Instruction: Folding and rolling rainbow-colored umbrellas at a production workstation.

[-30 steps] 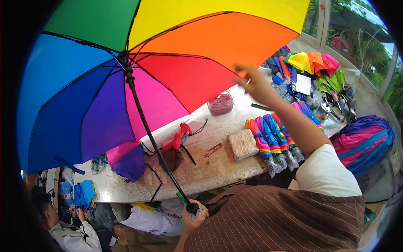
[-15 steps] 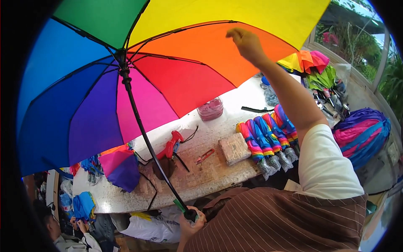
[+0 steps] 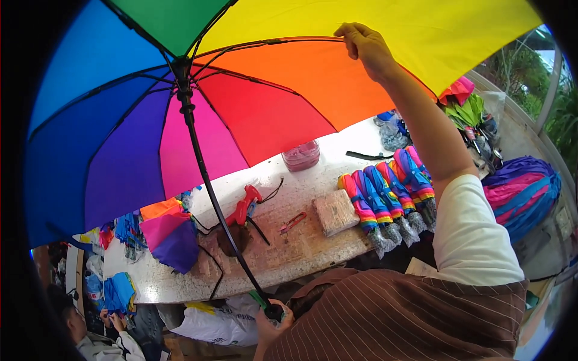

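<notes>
The fingers (image 3: 355, 37) of the right hand (image 3: 367, 48) are closed in a pinch on a black rib at the seam between the orange and yellow panels of the rainbow umbrella (image 3: 253, 114), high up under the canopy. Lower down, the left hand (image 3: 271, 325) is wrapped tight around the handle (image 3: 274, 311) at the foot of the black shaft (image 3: 208, 180). The open umbrella is held above the bench (image 3: 289, 246), tilted toward the person. Under the canopy, a red glue gun (image 3: 244, 207) and a pink jar (image 3: 301, 155) are seen on the bench; just beyond its rim, a row of folded rainbow umbrellas (image 3: 391, 192) lies packed side by side. As a judgement: the rib is best worked with the shaft kept steady in the lower grip, the fabric pulled evenly, not twisted.
</notes>
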`<state>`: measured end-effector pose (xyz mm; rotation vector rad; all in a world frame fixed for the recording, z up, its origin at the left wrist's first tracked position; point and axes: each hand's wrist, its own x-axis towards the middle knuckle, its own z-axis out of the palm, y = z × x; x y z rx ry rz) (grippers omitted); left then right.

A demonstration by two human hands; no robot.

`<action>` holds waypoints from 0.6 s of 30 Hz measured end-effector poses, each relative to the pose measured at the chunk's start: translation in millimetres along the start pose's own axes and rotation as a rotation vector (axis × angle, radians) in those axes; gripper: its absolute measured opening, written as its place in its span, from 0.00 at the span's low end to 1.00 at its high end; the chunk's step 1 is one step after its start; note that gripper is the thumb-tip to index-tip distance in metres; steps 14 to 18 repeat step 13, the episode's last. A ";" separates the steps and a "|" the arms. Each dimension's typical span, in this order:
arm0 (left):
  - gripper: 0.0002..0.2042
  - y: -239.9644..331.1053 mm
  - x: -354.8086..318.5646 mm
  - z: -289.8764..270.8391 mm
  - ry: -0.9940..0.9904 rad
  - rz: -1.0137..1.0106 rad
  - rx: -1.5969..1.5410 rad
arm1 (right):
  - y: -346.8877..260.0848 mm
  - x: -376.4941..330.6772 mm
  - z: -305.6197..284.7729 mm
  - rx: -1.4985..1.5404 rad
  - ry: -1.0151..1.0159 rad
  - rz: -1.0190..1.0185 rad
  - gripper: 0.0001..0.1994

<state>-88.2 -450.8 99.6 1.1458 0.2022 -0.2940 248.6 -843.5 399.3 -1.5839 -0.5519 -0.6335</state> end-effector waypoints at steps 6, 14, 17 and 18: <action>0.04 13.3 0.0 13.1 -0.017 -0.108 0.105 | -26.6 -38.7 37.4 0.764 0.091 0.044 0.13; 0.14 15.6 -1.1 31.6 -0.035 0.234 0.329 | -37.7 -53.6 55.2 1.376 -0.268 -0.043 0.12; 0.14 15.6 -1.1 31.6 -0.035 0.234 0.329 | -37.7 -53.6 55.2 1.376 -0.268 -0.043 0.12; 0.14 15.6 -1.1 31.6 -0.035 0.234 0.329 | -37.7 -53.6 55.2 1.376 -0.268 -0.043 0.12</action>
